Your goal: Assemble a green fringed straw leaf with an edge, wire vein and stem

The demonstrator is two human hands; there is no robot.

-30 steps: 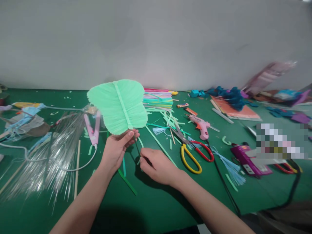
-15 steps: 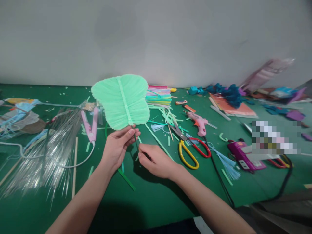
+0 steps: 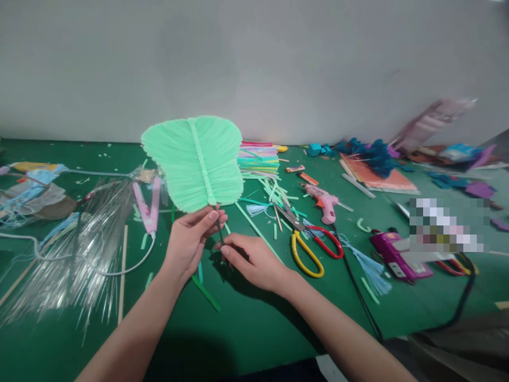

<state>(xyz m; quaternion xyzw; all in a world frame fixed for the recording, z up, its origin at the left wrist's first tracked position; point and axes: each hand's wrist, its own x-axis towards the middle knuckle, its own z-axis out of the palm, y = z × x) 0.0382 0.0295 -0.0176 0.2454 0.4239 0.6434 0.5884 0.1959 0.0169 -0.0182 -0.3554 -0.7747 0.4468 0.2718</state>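
Note:
A mint-green fuzzy pipe-cleaner leaf (image 3: 181,164), broad, with a raised midrib and wavy edges, stands upright over the table. My left hand (image 3: 193,231) pinches it at the base, where a thin dark green stem (image 3: 221,233) comes out. Lower on that stem, my right hand (image 3: 248,257) is closed, thumb and forefinger pressed on it. The stem's lower end shows just below the right fingertips. Behind the leaf, its right edge partly covers a stack of coloured pipe cleaners (image 3: 260,161).
Scissors (image 3: 304,236) with red and yellow handles and a pink glue gun (image 3: 324,204) lie to the right. Leftward are a pink hair straightener (image 3: 149,209) and a bundle of thin wires (image 3: 95,244). Farther right sits a purple device (image 3: 397,254). A grey wall (image 3: 278,69) rises behind.
The leaf has tilted slightly, its top moving a little up and left. My right thumb and fingers have shifted slightly left along the stem.

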